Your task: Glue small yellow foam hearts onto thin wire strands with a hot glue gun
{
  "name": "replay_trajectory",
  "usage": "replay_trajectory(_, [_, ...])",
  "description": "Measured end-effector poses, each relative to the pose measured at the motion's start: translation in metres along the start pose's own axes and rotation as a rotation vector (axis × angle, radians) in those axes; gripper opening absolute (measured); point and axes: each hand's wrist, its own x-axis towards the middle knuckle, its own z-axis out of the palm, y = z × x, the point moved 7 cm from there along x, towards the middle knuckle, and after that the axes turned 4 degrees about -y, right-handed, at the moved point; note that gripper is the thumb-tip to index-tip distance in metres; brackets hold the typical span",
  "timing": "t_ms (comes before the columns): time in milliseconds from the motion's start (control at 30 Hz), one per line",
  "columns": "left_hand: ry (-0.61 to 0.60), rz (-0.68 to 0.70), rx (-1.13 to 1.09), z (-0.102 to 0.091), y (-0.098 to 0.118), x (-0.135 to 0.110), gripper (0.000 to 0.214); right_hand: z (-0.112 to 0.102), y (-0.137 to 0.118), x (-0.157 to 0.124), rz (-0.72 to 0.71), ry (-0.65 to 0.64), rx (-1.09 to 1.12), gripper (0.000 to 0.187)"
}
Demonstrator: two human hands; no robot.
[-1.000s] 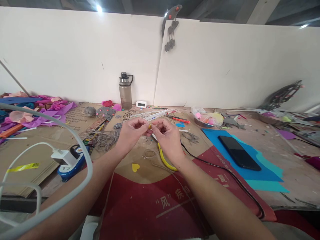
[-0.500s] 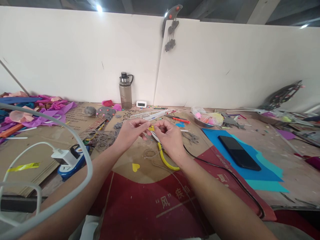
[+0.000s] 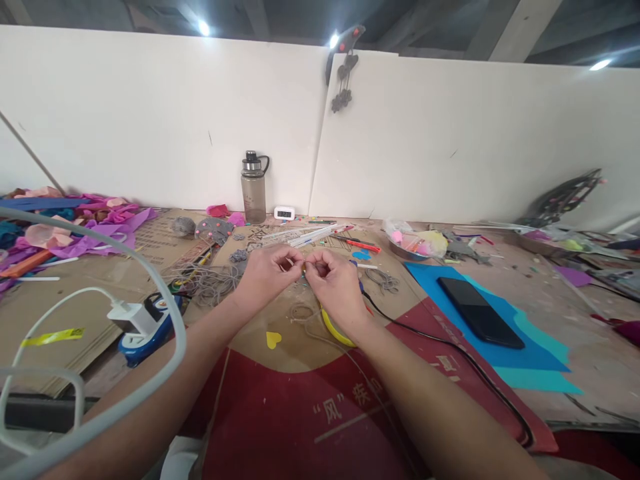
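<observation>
My left hand and my right hand meet over the middle of the cardboard, fingertips pinched together. Between them a small yellow paper piece barely shows; the fingers cover most of it. Under my right hand lies a tool with a yellow handle, its other end hidden by the hand. A yellow paper heart rests flat on the cardboard nearer to me. Grey yarn is heaped beside my left wrist, and a loose strand curls below the hands.
A power strip with a white charger stands at the left, a pale cable arching in front. At the back are a water bottle and a small clock. To the right, a phone lies on blue sheets.
My fingers have closed in tighter, so the yellow paper piece between them is now mostly covered. My right hand hides more of the yellow-handled tool. The view has tilted up slightly.
</observation>
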Motion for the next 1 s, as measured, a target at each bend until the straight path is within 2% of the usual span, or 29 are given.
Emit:
replay_trajectory(100, [-0.028, -0.093, -0.106, 0.002, -0.010, 0.001, 0.009, 0.005, 0.003, 0.000, -0.015, -0.027, 0.030, 0.010])
replay_trajectory(200, [0.006, -0.196, -0.266, -0.001, -0.027, 0.003, 0.011, 0.009, 0.004, 0.000, -0.052, -0.053, 0.016, 0.014])
replay_trajectory(300, [0.126, -0.281, -0.352, -0.011, -0.048, 0.006, 0.016, 0.012, 0.000, -0.001, -0.105, -0.082, -0.007, 0.017])
replay_trajectory(500, [0.415, -0.250, -0.652, -0.036, -0.078, 0.013, 0.019, 0.025, -0.020, -0.013, -0.224, -0.208, -0.001, 0.020])
replay_trajectory(633, [0.547, -0.257, -0.826, -0.047, -0.092, 0.012, 0.012, 0.048, -0.044, -0.032, -0.420, -0.379, -0.089, 0.019])
replay_trajectory(800, [0.577, -0.356, -1.035, -0.045, -0.109, 0.009, 0.007, 0.081, -0.070, -0.073, -0.653, -0.652, -0.463, 0.019])
replay_trajectory(900, [0.574, -0.384, -1.120, -0.043, -0.116, 0.010, 0.007, 0.086, -0.081, -0.098, -0.736, -0.770, -0.543, 0.018])
replay_trajectory(1000, [0.585, -0.388, -1.163, -0.045, -0.120, 0.011, 0.006, 0.080, -0.084, -0.109, -0.716, -0.773, -0.528, 0.021])
